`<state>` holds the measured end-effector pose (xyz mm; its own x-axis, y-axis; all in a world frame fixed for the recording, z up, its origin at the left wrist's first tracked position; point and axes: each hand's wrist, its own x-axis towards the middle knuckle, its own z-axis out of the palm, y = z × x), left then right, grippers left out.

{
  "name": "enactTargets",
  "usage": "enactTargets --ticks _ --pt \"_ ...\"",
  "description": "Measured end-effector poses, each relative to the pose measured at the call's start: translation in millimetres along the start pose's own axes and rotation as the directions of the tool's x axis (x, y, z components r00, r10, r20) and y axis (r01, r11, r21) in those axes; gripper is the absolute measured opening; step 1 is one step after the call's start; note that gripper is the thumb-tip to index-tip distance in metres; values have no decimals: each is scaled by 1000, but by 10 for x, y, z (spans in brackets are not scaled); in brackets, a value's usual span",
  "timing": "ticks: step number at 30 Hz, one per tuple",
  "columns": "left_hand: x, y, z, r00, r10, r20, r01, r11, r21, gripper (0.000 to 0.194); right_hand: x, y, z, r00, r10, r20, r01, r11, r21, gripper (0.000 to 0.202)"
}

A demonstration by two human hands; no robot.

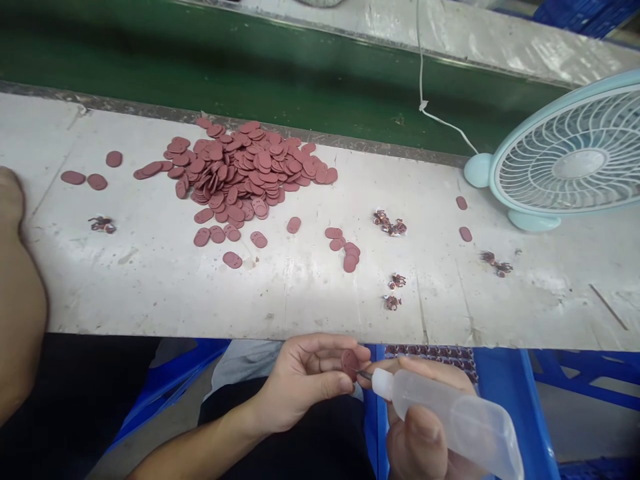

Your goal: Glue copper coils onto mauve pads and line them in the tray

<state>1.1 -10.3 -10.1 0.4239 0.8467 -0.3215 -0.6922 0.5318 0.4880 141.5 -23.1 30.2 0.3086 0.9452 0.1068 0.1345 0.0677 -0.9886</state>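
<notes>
Low in the frame, your left hand (303, 385) pinches a reddish oval piece (350, 365) while your right hand (421, 443) grasps the bottle (465, 417), so oversqueezing could flood it.

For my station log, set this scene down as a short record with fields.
Left hand: holds a reddish oval piece between thumb and fingers
Right hand: grips a translucent bottle, nozzle pointed at that piece; contact unclear
Table: pale, marked surface
Main pile: many reddish ovals, strays around it
Small dark parts: several, scattered singly and in clusters
Fan: light blue, right side
Blue container: beyond the table's near edge
Co-worker's arm: left edge
</notes>
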Motion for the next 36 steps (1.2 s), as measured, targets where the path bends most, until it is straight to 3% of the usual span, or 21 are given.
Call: enactTargets --ticks 2,5,6,7,9,10,11,13,17,18,19,21,23,24,25,26,27,29,32,34,36 --pt "7 6 8 1000 8 4 -8 1000 1 34 101 -57 -7 999 13 -48 -4 981 192 26" --pt "17 32 15 999 31 10 -31 1000 -3 32 375 -86 -166 967 227 116 -254 818 516 28" --pt "19 44 14 999 40 11 -40 999 -7 33 491 -54 -259 935 300 192 -352 694 628 31" --pt "19 58 11 999 52 9 -52 999 -10 33 615 5 -365 890 362 279 -438 502 746 36" --pt "16 87 0 997 75 -11 -75 997 -2 33 870 190 -591 777 391 493 -534 -6 846 49" --pt "13 100 -7 996 85 -30 -84 996 6 33 993 304 -701 717 338 610 -545 -274 792 51" --pt "11 112 -15 994 93 -53 -92 996 14 32 1106 420 -802 689 300 660 -545 -386 744 48" --pt "11 133 -33 990 102 -93 -100 995 26 32 1280 616 -965 687 236 687 -539 -469 700 30" --pt "8 187 -73 983 118 -143 -111 992 58 29 1300 711 -1071 730 198 654 -526 -450 722 42" --pt "1 205 -85 980 126 -153 -116 991 71 28 1235 672 -1044 748 222 625 -531 -366 764 41" --pt "-8 225 -97 978 134 -162 -122 989 82 26 1152 617 -994 775 271 571 -539 -187 821 37" --pt "-28 265 -119 973 155 -170 -141 986 92 22 977 491 -839 850 356 387 -499 311 809 28" --pt "-42 296 -131 973 161 -165 -148 985 89 19 857 385 -637 910 359 210 -415 764 493 22" --pt "-44 305 -131 975 155 -160 -144 986 82 18 836 348 -534 926 335 172 -369 899 236 23" --pt "-44 310 -127 977 145 -155 -135 988 73 17 840 323 -440 934 311 173 -310 950 -36 26" --pt "-41 310 -120 980 131 -148 -124 990 62 16 866 308 -361 944 273 186 -200 920 -337 27" --pt "-37 307 -111 983 118 -140 -112 992 49 15 904 299 -301 946 243 214 -79 814 -576 28" --pt "-31 294 -94 987 96 -130 -95 995 19 14 978 286 -247 937 226 267 61 645 -761 26" --pt "-30 271 -86 989 82 -121 -85 996 -16 14 972 239 -300 937 234 259 44 657 -753 20" --pt "-31 256 -87 990 72 -124 -76 997 -30 15 863 177 -370 946 226 232 -32 778 -628 15" --pt "-29 238 -85 991 64 -119 -69 997 -38 15 704 92 -420 944 214 252 -108 920 -378 15"
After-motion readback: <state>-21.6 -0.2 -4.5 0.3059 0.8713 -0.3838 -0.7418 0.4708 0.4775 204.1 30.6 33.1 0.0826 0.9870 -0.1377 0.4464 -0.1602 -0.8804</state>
